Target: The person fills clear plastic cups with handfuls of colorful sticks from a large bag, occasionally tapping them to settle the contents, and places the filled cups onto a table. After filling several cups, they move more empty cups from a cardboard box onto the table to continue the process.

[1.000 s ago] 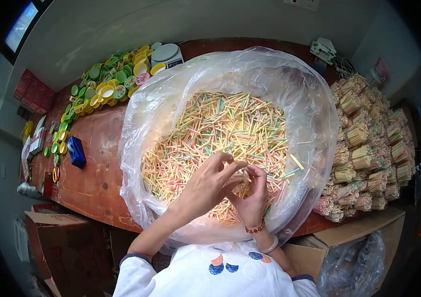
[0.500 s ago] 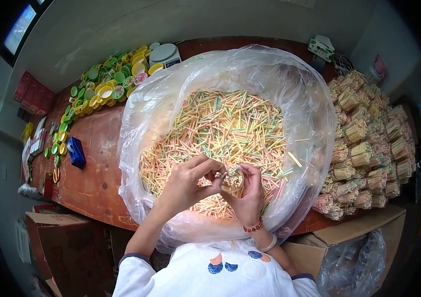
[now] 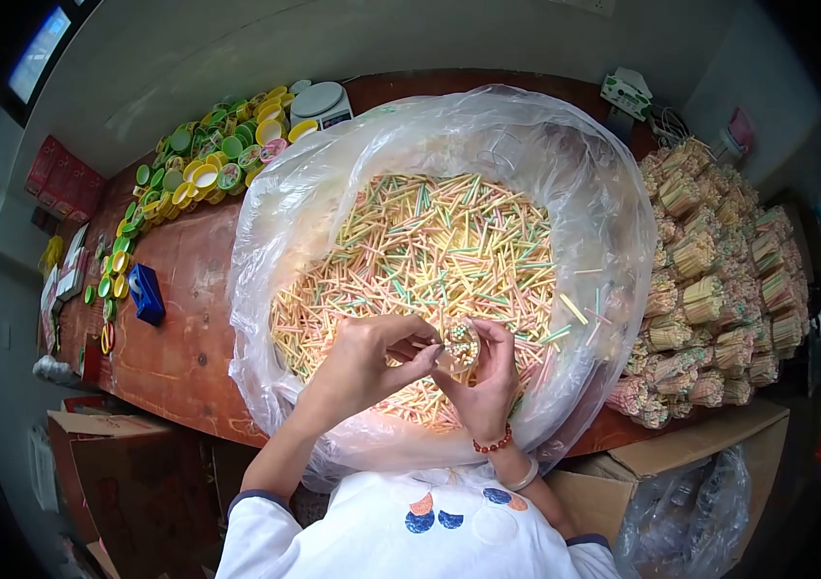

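Over the heap of short pastel sticks point(image 3: 410, 261), my right hand point(image 3: 485, 386) curls its thumb and fingers around a bundle of similar sticks point(image 3: 460, 347). The bundle's ends face up, and a clear, round holder seems to surround it. My left hand point(image 3: 367, 359) comes in from the other side, thumb and forefinger pinched together at the bundle's left edge. What lies between those fingertips is too small to make out. A large clear plastic bag point(image 3: 285, 217), its mouth spread wide, contains the loose sticks.
Many tied stick bundles point(image 3: 705, 299) are stacked at the right. Yellow and green round lids or cups point(image 3: 203, 174), a white scale point(image 3: 321, 102) and a blue tape dispenser point(image 3: 147, 294) occupy the red-brown table point(image 3: 183, 357). Cardboard boxes point(image 3: 140, 482) stand below its front edge.
My left fingertips have moved slightly right, against the bundle. Small stick ends that showed at those fingertips no longer show there. The right hand keeps its hold, and the bundle's ends show more clearly.
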{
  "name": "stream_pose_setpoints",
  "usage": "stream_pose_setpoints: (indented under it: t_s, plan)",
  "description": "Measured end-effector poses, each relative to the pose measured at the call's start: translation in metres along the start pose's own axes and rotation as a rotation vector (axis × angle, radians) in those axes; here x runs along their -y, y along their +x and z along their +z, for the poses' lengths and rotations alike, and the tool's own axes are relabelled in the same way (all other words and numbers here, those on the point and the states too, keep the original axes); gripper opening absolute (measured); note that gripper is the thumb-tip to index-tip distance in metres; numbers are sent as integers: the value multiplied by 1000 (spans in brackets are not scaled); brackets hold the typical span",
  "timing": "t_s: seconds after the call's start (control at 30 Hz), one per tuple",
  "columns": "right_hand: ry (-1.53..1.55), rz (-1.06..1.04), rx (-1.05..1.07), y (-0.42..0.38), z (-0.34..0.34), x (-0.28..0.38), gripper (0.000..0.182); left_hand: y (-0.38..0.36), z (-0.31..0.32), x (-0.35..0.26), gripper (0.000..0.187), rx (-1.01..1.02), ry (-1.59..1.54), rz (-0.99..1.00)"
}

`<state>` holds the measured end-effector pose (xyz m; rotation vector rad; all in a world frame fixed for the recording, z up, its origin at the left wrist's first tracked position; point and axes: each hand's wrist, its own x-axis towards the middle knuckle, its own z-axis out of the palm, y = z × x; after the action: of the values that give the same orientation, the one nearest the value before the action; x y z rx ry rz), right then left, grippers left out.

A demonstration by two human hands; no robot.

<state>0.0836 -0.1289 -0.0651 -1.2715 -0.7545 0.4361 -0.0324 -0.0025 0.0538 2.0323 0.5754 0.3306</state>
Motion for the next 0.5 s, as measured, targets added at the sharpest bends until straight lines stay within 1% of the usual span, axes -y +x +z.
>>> stream_pose_setpoints:
  t_s: [0.03,0.07,0.1,0.17,0.2,0.27,0.33,0.37,0.43,0.47,0.5]
  plan:
    - [-1,-1,-2,0,0,0,75,-1,-1,1,12,-21,-18,-63]
    - [2,-5,-7,0,1,-1,75,-2,-1,1,12,-47,3,-20]
    - [6,-8,-11,-1,2,-1,74,-2,-1,1,12,-46,5,-19]
    - [3,-5,-9,-1,3,1,73,-3,0,2,12,-68,-39,-184]
    - [-1,-2,-7,-1,3,2,73,-4,1,6,12,-70,-38,-186]
    - [0,-1,-2,-2,2,1,74,-3,5,15,12,-85,-136,-245]
    - [2,-2,-6,-1,2,-1,74,-5,11,9,13,-91,74,-43]
    - [6,-27,-15,0,2,-2,75,-9,16,10,16,-85,145,101]
    - [9,-54,-23,1,2,-2,76,-13,24,8,26,-40,257,246]
    - [44,-69,-7,0,1,0,77,-15,25,12,47,24,298,213]
    - [78,-83,8,-1,0,2,78,-14,24,7,47,24,298,215]
